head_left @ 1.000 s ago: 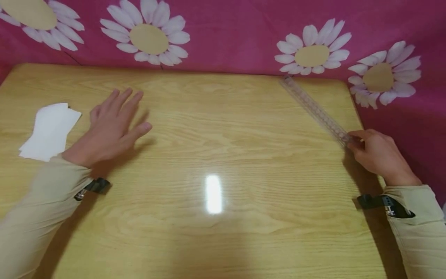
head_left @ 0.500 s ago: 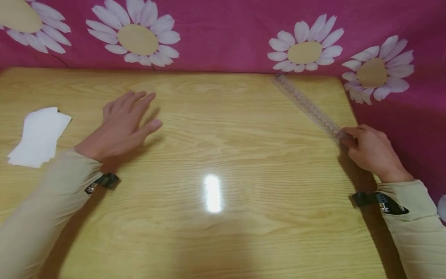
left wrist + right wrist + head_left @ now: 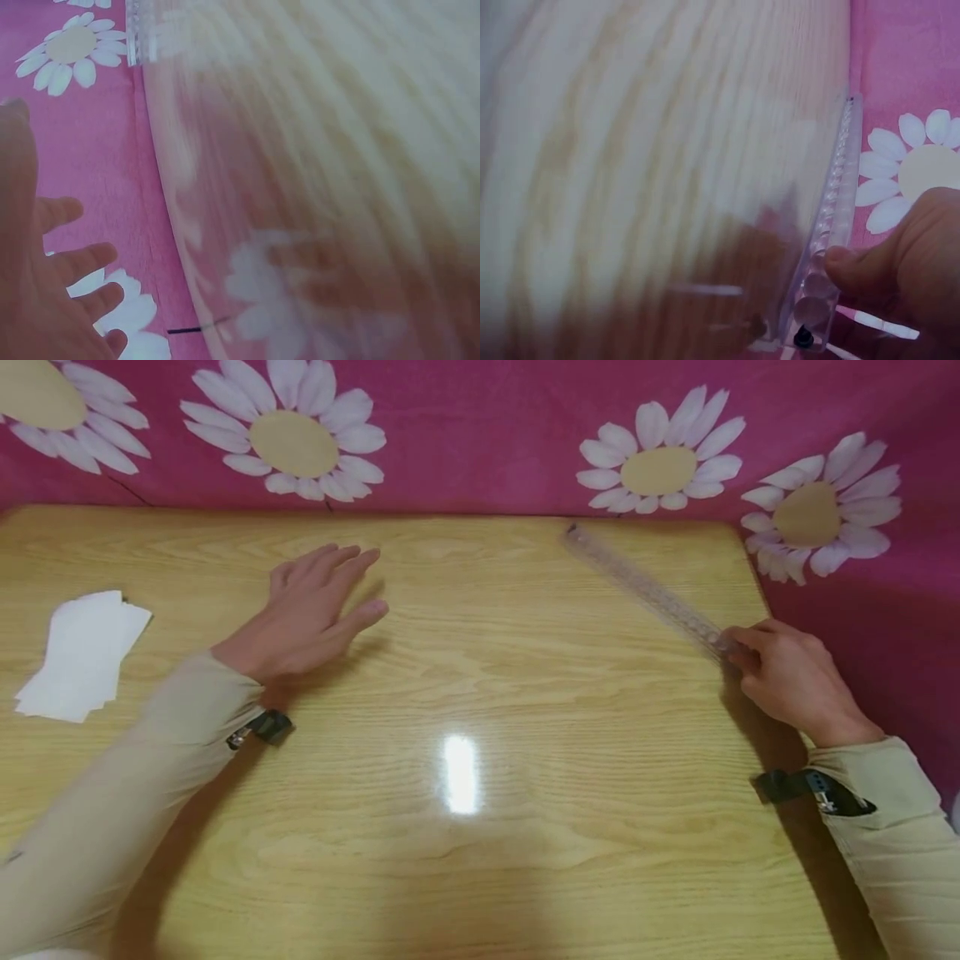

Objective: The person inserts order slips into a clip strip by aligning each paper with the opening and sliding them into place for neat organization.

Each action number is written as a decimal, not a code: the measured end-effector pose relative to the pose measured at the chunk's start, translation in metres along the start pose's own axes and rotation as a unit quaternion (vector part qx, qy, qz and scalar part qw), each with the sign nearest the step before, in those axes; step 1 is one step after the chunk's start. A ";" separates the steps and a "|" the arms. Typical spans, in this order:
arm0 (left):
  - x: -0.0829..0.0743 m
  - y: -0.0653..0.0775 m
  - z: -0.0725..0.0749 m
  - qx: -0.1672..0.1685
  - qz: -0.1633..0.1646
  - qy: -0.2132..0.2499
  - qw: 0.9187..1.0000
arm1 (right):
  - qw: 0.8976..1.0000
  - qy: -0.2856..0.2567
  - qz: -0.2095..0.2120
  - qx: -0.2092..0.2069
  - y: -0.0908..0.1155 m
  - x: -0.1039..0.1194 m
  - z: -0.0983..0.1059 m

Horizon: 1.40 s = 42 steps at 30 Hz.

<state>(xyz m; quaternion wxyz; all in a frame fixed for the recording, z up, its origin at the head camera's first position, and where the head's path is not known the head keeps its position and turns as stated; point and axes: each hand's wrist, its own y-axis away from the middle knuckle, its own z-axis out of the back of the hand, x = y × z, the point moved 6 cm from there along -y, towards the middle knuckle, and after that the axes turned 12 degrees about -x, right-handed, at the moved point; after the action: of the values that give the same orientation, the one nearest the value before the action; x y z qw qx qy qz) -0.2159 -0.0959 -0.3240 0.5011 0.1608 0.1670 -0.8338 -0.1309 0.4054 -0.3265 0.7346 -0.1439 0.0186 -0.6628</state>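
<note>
My right hand [image 3: 787, 677] pinches the near end of a long clear plastic ruler [image 3: 645, 589] with a row of round holes, at the table's right edge. The ruler slants up and left toward the back edge. In the right wrist view, the thumb [image 3: 847, 268] presses on the ruler [image 3: 831, 225] beside its largest holes, and a small black piece sits at its end. My left hand [image 3: 311, 610] hovers over the left half of the table with fingers spread, holding nothing. Those fingers [image 3: 90, 262] also show extended in the left wrist view.
A loose stack of white paper pieces [image 3: 82, 656] lies on the left of the glossy wood-grain table [image 3: 487, 877]. Behind the table and along its right side hangs a magenta cloth [image 3: 480, 435] with white daisies. A bright light reflection shows mid-table.
The left hand has moved right, away from the papers. The ruler's far end has swung left and a little nearer, with the right hand still gripping its near end.
</note>
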 end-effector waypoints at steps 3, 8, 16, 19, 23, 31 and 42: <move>-0.004 -0.006 -0.004 0.000 -0.008 0.000 1.000 | 1.000 -0.006 0.018 -0.012 -0.002 0.004 0.000; -0.008 -0.015 -0.008 -0.015 -0.025 -0.001 1.000 | 0.999 -0.014 0.037 -0.030 -0.005 0.013 -0.001; -0.017 -0.023 -0.011 -0.035 -0.049 -0.010 0.998 | 0.997 -0.024 0.066 -0.034 -0.012 0.028 -0.006; -0.022 -0.027 -0.014 -0.040 -0.062 -0.014 0.997 | 0.996 -0.026 0.073 -0.034 -0.014 0.032 -0.007; -0.028 -0.032 -0.018 -0.039 -0.070 -0.016 0.997 | 0.995 -0.034 0.086 -0.034 -0.017 0.040 -0.007; -0.037 -0.042 -0.024 -0.040 -0.074 -0.031 0.996 | 0.993 -0.042 0.110 -0.025 -0.023 0.058 -0.010; -0.045 -0.050 -0.030 -0.045 -0.107 -0.005 0.993 | 0.991 -0.041 0.124 0.009 -0.033 0.082 -0.018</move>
<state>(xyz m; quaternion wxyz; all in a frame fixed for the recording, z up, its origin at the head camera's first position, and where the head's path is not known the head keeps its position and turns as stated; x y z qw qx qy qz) -0.2374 -0.0251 -0.3249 0.4166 0.1146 0.2180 -0.8751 -0.1571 0.3189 -0.3227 0.8126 -0.1610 0.0001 -0.5601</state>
